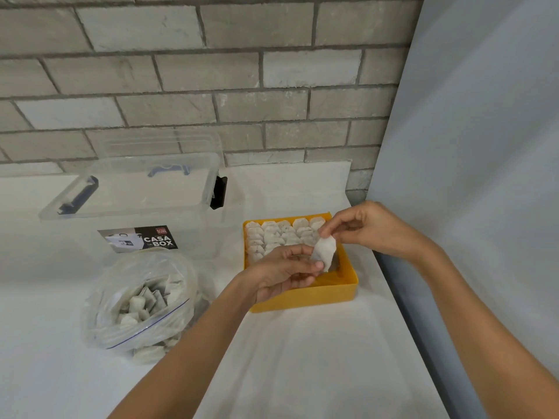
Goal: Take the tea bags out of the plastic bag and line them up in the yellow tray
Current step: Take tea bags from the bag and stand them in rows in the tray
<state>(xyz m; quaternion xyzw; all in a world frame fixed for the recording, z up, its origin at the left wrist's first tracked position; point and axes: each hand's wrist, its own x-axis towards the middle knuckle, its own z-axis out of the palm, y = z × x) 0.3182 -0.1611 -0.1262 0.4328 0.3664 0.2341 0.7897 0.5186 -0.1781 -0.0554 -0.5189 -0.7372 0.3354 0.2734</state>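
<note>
Jointly, left hand (284, 273), right hand (372, 228) grips pinching one tea bag (325, 251), one tray (302, 299)

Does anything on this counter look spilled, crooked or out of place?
Nothing stands out. The tea bags sit in tidy rows in the yellow tray, and the rest are inside the plastic bag.
</note>
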